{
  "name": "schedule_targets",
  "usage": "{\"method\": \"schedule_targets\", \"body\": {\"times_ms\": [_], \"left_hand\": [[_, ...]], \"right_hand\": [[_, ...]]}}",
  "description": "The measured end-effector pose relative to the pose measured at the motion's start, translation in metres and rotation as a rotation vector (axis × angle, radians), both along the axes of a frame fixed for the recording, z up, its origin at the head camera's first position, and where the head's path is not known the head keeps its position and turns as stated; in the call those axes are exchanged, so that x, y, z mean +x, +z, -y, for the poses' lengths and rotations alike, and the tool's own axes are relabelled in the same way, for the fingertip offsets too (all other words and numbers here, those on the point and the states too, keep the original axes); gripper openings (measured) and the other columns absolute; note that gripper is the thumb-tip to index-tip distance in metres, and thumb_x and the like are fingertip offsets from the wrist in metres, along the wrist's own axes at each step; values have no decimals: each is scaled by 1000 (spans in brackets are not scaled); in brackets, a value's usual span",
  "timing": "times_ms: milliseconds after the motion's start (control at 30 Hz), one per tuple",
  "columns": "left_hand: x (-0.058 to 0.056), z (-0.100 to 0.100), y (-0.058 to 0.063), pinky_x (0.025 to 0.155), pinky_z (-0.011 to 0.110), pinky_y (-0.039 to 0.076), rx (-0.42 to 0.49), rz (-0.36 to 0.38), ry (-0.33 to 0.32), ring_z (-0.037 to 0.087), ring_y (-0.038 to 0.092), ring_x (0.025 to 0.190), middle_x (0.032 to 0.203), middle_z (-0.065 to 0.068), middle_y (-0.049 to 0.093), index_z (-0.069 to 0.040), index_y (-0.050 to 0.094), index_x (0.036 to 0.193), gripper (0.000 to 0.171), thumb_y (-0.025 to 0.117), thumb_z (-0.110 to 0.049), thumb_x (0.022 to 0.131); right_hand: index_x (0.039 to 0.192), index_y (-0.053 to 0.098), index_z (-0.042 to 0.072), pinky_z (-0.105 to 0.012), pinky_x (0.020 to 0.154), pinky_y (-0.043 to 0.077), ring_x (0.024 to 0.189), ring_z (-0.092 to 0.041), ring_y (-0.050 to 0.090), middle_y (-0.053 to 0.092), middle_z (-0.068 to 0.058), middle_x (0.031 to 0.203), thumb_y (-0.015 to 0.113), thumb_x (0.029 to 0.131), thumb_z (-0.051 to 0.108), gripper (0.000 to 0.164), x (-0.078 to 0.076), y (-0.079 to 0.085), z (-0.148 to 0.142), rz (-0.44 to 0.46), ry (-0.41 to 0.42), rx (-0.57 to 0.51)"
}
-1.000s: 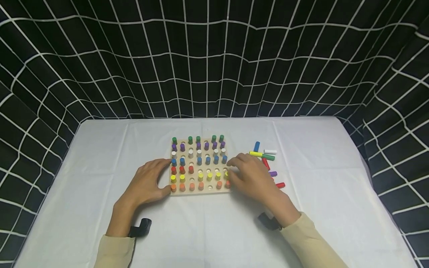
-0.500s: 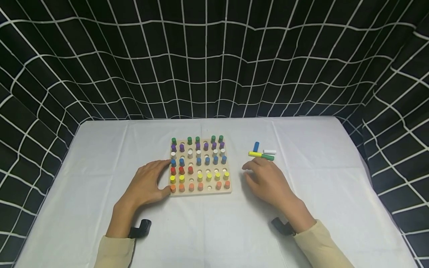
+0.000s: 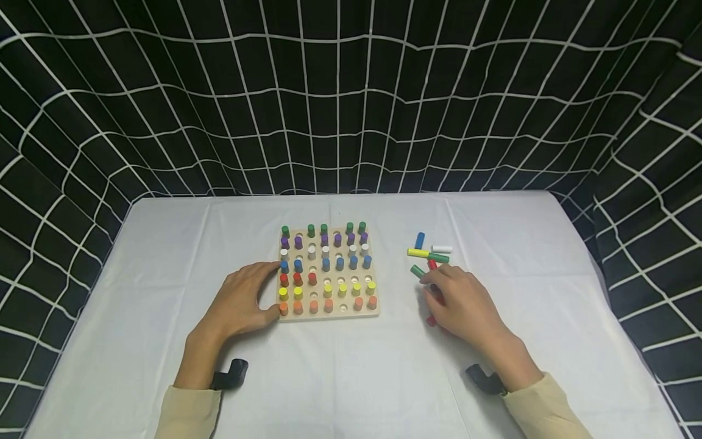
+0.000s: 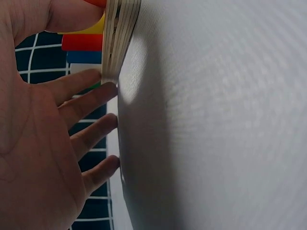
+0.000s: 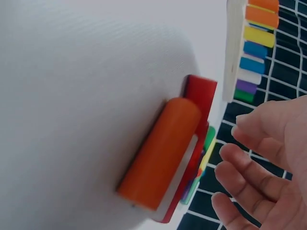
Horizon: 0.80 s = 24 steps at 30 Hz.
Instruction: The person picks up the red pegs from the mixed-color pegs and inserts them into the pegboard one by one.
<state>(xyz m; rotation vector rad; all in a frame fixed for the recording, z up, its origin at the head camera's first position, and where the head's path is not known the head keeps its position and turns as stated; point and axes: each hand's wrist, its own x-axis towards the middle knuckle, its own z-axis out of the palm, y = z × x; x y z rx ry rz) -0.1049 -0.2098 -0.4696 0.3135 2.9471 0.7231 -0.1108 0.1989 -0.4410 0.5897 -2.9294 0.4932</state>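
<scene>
Left hand point(image 3: 238, 302): I'm keeping its fingers apart along the pegboard's point(image 3: 333, 272) left edge, thumb by the front corner, probably steadying it.
Right hand point(image 3: 463, 305): hovering right of the pegboard, fingers loosely bent; I'm seeing nothing gripped.
Nearest pegs: orange peg point(image 5: 160, 155), red peg point(image 5: 204, 91) and green peg point(image 3: 418, 271) are lying right of the pegboard, likely for easy reach.
Standing pegs: filling most pegboard holes, apparently sorted by colour into rows.
Writing: I'm finding none readable.
</scene>
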Motion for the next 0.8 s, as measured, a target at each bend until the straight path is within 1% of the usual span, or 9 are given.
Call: {"method": "schedule_targets", "body": {"times_ms": [67, 167, 333, 500, 567, 667, 800], "left_hand": [[1, -1, 0, 126, 66, 37, 8, 6, 4, 41, 46, 152, 159, 15, 55, -11, 51, 156, 83, 72, -35, 80], [2, -3, -1, 126, 66, 36, 9, 17, 3, 41, 46, 153, 160, 15, 55, -11, 51, 156, 83, 72, -35, 80], [1, -3, -1, 126, 65, 36, -2, 14, 2, 40, 45, 153, 160, 14, 55, -11, 50, 157, 84, 72, -36, 79], [0, -2, -1, 126, 65, 37, -4, 15, 2, 40, 46, 153, 160, 14, 55, -11, 50, 156, 84, 72, -36, 79], [0, -2, -1, 126, 66, 36, -7, 17, 2, 41, 46, 153, 159, 14, 55, -11, 51, 156, 84, 72, -36, 79], [1, -2, -1, 126, 65, 36, -10, 21, 6, 40, 46, 153, 159, 14, 55, -11, 51, 156, 84, 71, -37, 79], [0, -1, -2, 126, 65, 36, -10, 20, 7, 40, 46, 153, 159, 14, 55, -12, 51, 156, 84, 72, -37, 79]], "right_hand": [[108, 78, 6, -37, 70, 47, 77, -17, 53, 69, -5, 89, 75, 92, 15, 19, 2, -1, -4, -3, 3, 5], [106, 78, 6, -37, 70, 47, 77, -17, 54, 73, -6, 94, 77, 90, 14, 18, 6, -2, -11, -22, 10, 7], [103, 79, 7, -34, 69, 46, 76, -16, 55, 75, -6, 96, 78, 88, 11, 16, 9, -4, -20, -25, 0, 22], [102, 80, 7, -38, 71, 51, 81, -20, 63, 77, -6, 99, 78, 86, 10, 16, 10, -6, -24, 9, -12, 54], [100, 80, 9, -39, 72, 52, 83, -21, 66, 77, -6, 99, 77, 86, 9, 15, 10, -7, -25, 9, -13, 56], [97, 80, 10, -36, 69, 49, 79, -19, 62, 76, -5, 95, 77, 84, 8, 14, 10, -9, -27, 3, -17, 64], [99, 80, 8, -32, 65, 43, 73, -16, 54, 73, -5, 90, 79, 83, 8, 16, 9, -8, -29, 3, -30, 75]]}}
